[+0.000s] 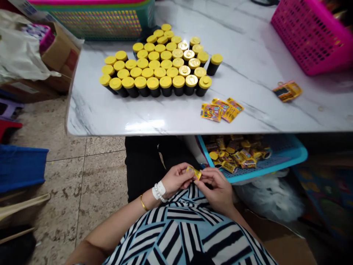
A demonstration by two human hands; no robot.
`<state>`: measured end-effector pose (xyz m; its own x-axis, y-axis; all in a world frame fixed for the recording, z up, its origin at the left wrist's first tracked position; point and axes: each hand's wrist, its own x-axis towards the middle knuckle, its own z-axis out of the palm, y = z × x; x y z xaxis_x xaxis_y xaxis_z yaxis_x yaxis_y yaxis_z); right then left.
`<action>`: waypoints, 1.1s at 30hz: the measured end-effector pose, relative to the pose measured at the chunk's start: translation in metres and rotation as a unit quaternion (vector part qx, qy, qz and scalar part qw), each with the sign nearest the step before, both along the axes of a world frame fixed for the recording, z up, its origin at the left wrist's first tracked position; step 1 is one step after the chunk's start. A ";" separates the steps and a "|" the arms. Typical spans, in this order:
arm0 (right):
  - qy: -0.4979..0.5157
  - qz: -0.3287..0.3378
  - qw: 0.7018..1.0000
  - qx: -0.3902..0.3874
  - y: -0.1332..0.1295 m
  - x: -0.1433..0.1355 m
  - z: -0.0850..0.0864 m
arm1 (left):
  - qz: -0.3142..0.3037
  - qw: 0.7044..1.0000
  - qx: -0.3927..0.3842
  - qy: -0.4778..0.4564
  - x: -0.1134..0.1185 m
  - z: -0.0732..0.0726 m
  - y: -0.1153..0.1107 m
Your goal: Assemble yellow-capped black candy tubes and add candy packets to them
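Observation:
Above my lap, my left hand and my right hand pinch a small yellow printed label between them. The left fingers hold its left end, and the right fingertips close on its right end. Several similar flat labels lie fanned out near the table's front edge. Behind them, black canisters with yellow lids stand upright in a tight group. To the right of my hands, a blue basket below the tabletop holds a heap of canisters wrapped in yellow labels.
On the white marbled table, stacked baskets stand at the back left and a pink basket at the right. A bundle of labels lies before the pink one. A blue stool is on the floor at left.

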<state>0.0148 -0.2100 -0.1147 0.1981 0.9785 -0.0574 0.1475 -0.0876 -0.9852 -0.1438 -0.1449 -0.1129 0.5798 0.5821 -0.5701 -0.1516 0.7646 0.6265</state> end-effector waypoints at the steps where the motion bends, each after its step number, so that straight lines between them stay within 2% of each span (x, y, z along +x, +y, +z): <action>1: 0.019 0.001 1.000 -0.005 -0.003 0.000 -0.001 | -0.006 1.000 0.015 0.001 -0.001 0.001 -0.001; 4: 0.102 -0.005 0.994 -0.036 -0.008 -0.006 -0.004 | -0.028 0.999 0.040 0.012 -0.006 0.004 -0.004; 7: 0.133 0.020 0.990 -0.052 -0.006 -0.011 -0.006 | -0.024 0.998 0.035 0.038 -0.012 0.006 -0.007; 9: 0.097 0.064 0.993 -0.026 -0.003 -0.011 -0.005 | -0.008 0.998 0.018 0.058 -0.013 0.007 -0.008; 12: -0.019 0.134 0.988 0.077 0.005 -0.006 -0.003 | 0.022 0.996 -0.012 0.080 -0.013 0.009 -0.008; 14: -0.076 0.155 0.975 0.138 0.009 -0.002 -0.004 | 0.024 0.995 -0.012 0.091 -0.011 0.008 -0.008; 19: -0.125 0.190 0.957 0.181 0.022 -0.003 -0.014 | 0.025 0.994 0.008 0.104 -0.013 -0.003 -0.011; 24: -0.120 0.246 0.944 0.182 0.034 -0.019 -0.023 | 0.118 0.990 0.000 0.080 -0.031 -0.014 -0.026; 29: -0.014 0.333 0.938 0.097 0.037 -0.042 -0.023 | 0.194 0.977 -0.009 0.088 -0.049 -0.013 -0.056; 33: -0.005 0.387 0.921 0.055 0.034 -0.055 -0.017 | 0.284 0.955 -0.066 0.058 -0.056 -0.009 -0.072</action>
